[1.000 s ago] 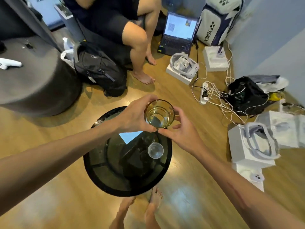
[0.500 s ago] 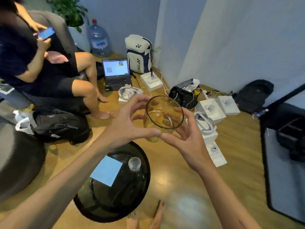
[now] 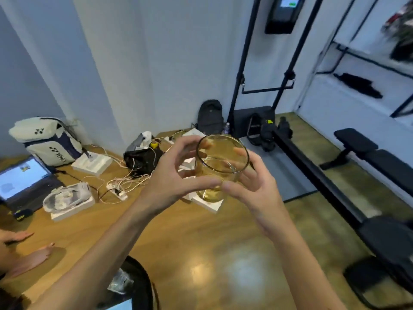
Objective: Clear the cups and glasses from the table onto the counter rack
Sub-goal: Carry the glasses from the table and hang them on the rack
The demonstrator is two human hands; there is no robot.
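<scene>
A clear yellow-tinted glass (image 3: 218, 173) is held upright at chest height in the middle of the view, well above the wooden floor. My left hand (image 3: 176, 177) wraps its left side, thumb along the front. My right hand (image 3: 252, 184) cups its right side with fingers spread behind it. Both hands grip the glass. The round black glass table (image 3: 139, 285) shows only as a rim at the bottom left, with a small clear cup (image 3: 120, 284) blurred on it.
A black weight bench (image 3: 384, 231) and a black rack frame (image 3: 263, 86) fill the right side. White boxes (image 3: 71, 201), tangled cables (image 3: 125, 184), a laptop (image 3: 21, 184), a white sports bag (image 3: 48, 142) and a seated person's foot (image 3: 33, 258) lie on the floor at left.
The view has swung right and up, away from the table and the seated person toward the rack and bench. The glass stays in both hands and has travelled with them.
</scene>
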